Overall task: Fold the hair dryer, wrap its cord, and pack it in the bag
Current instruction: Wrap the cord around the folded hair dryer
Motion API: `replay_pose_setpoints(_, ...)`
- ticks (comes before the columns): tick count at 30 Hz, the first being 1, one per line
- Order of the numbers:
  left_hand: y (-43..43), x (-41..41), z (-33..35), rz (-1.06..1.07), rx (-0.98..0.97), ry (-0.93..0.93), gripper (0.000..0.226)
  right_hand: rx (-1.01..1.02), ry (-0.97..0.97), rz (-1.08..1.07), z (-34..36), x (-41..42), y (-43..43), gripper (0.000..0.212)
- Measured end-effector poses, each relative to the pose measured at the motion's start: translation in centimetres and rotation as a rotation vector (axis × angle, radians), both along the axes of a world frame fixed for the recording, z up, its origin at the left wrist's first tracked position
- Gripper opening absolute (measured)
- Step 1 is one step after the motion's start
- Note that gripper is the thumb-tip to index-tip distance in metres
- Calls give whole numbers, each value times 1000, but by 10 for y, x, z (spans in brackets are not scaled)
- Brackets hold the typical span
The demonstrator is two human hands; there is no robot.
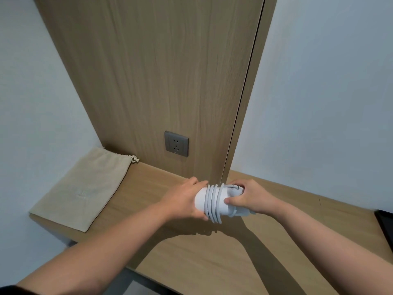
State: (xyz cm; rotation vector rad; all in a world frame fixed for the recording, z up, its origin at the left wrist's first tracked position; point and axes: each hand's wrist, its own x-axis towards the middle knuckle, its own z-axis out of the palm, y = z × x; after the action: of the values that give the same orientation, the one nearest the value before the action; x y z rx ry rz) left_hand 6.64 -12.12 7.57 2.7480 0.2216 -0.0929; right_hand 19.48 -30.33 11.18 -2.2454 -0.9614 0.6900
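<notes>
White hair dryer (214, 202) wound in its cord (213, 203), held above the wooden counter (191, 262), left hand (182, 201) curled round one end, right hand (247, 198) gripping the other, perhaps pinching the plug, beige drawstring bag (81, 189) flat at the counter's far left corner.

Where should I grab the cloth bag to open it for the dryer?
Pinch the bag at its puckered mouth hem, the far edge by the wood panel, beside the knotted drawstring. It lies flat on the shelf, so only that gathered end offers loose cloth. Come from above, probably with the nearer left hand, while the right hand holds the wrapped hair dryer.
</notes>
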Motion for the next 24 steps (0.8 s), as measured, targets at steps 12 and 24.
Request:
replay_pose_setpoints(12,16,-16,8,383,-945,452,62,-96,103,30,3,7,-1,37)
replay_pose_setpoints(24,-6,4,10,590,-1416,349,46,107,-50,-83,7,22,-16,33)
